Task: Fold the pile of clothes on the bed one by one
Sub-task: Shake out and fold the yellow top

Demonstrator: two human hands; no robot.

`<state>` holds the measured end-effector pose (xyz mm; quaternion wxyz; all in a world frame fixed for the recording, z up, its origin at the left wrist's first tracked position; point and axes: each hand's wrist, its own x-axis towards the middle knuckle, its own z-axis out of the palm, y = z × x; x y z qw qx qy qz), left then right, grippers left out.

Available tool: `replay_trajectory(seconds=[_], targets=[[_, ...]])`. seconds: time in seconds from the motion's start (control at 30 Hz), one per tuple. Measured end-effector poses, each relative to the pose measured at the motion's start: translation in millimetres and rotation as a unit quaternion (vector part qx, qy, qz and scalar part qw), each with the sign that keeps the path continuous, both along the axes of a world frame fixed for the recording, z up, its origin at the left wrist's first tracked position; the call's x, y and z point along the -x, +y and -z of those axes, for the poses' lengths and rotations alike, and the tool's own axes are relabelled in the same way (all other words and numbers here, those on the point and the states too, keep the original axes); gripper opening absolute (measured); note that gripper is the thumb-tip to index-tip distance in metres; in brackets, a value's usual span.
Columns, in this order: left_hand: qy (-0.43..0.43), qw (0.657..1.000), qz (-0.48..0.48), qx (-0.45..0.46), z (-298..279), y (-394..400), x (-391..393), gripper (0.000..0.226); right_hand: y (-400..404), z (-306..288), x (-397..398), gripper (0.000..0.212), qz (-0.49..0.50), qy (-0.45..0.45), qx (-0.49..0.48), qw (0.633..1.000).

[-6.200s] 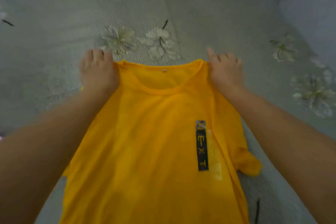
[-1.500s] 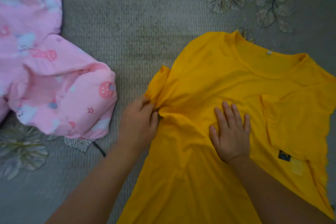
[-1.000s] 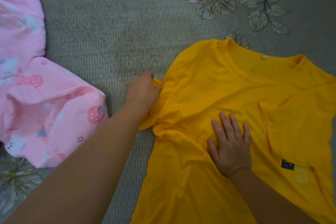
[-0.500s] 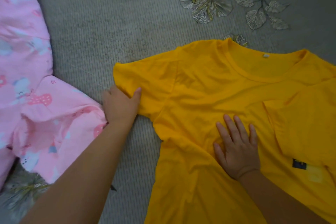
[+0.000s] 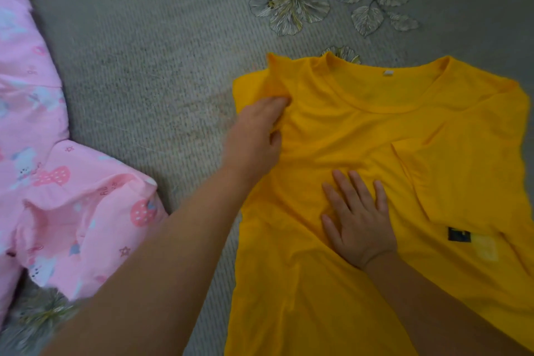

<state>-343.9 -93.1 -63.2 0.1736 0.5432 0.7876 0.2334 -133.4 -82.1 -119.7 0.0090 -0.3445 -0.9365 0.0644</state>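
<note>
1. Compared with half a second ago, the left sleeve of the bright yellow short-sleeved cotton T-shirt (image 5: 361, 130) is no longer lying spread out flat toward 9 o'clock; it is now sitting folded inward over the shoulder, bunching at about 11 o'clock of the shirt.
2. The left hand (image 5: 254, 139) is now lying on the shirt's shoulder edge instead of off at the sleeve's outer hem; its fingers are curling into the gathered yellow cloth, pinching a fold of it.
3. The right hand (image 5: 357, 220) is staying where it was, lying flat on the chest of the shirt with fingers straight and slightly spread, pressing the fabric down, gripping nothing.
4. The shirt is lying face up on the grey ribbed bedspread with embroidered pale flowers (image 5: 161, 72), filling the frame from centre to 4 o'clock, collar pointing to 12. Its right sleeve (image 5: 462, 170) is already lying folded inward across the chest at 3 o'clock, with a small dark label (image 5: 459, 234) showing just below it.
5. A pink printed cotton garment (image 5: 57, 188) is lying crumpled at 9 o'clock, apart from the shirt; the left forearm is crossing just beside its lower edge.
</note>
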Motion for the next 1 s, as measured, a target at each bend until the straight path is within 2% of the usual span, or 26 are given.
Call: replay_trajectory(seconds=[0.03,0.07,0.1,0.2,0.3,0.37,0.47,0.53,0.63,0.7,0.77,0.83,0.9,0.97,1.0], targets=[[0.037,0.993,0.087,0.07,2.4,5.5,-9.8,0.056,0.4,-1.0,-0.7,0.052,0.001,0.011,0.003,1.0],[0.056,0.984,0.13,0.108,3.6,5.8,-17.5,0.061,0.7,-1.8,-1.6,0.051,0.005,0.027,0.008,1.0],[0.049,0.985,0.13,0.102,3.9,1.4,-25.0,0.061,0.6,-2.7,-3.0,0.05,0.014,0.049,0.016,0.999],[0.018,0.999,0.025,0.041,5.7,-32.3,-38.9,0.054,1.4,-8.2,-5.1,0.049,0.045,0.118,0.067,0.99],[0.062,0.989,-0.069,0.116,22.3,-74.4,-49.2,0.063,4.7,-17.7,-10.2,0.046,0.043,0.163,0.154,0.974],[0.038,0.979,-0.138,0.142,30.7,-91.8,-56.2,0.06,4.7,-24.4,-19.9,0.047,0.015,0.15,0.165,0.975],[-0.037,0.978,-0.189,0.076,36.5,-102.0,-61.5,0.039,-4.9,-31.0,-41.7,0.043,-0.073,0.116,0.088,0.987],[-0.023,0.978,-0.193,0.077,39.3,-109.3,-64.7,0.035,-13.5,-33.7,-61.8,0.039,-0.098,0.098,0.046,0.989],[0.029,0.973,-0.197,0.115,39.6,-132.0,-73.3,0.03,-26.4,-36.5,-105.1,0.044,-0.069,0.071,0.044,0.994],[0.057,0.972,-0.186,0.133,36.3,-152.4,-85.0,0.051,-39.9,-36.5,-142.2,0.045,-0.074,0.057,0.052,0.994],[0.059,0.971,-0.177,0.153,29.8,-176.5,-106.6,0.075,-61.5,-32.4,-181.1,0.047,-0.12,0.038,0.07,0.99],[0.061,0.971,-0.141,0.182,26.0,-207.2,-136.3,0.088,-87.9,-24.7,-217.5,0.05,-0.178,0.012,0.102,0.979],[0.06,0.969,-0.144,0.191,25.8,-238.4,-165.1,0.076,-113.1,-14.4,-247.7,0.053,-0.227,-0.019,0.115,0.967],[0.015,0.953,-0.235,0.191,25.9,-262.6,-186.1,0.051,-131.2,-4.5,-267.0,0.058,-0.25,-0.033,0.092,0.963],[-0.013,0.945,-0.263,0.197,25.1,-272.7,-193.6,0.046,-137.1,-1.6,-271.3,0.059,-0.249,-0.034,0.076,0.965]])
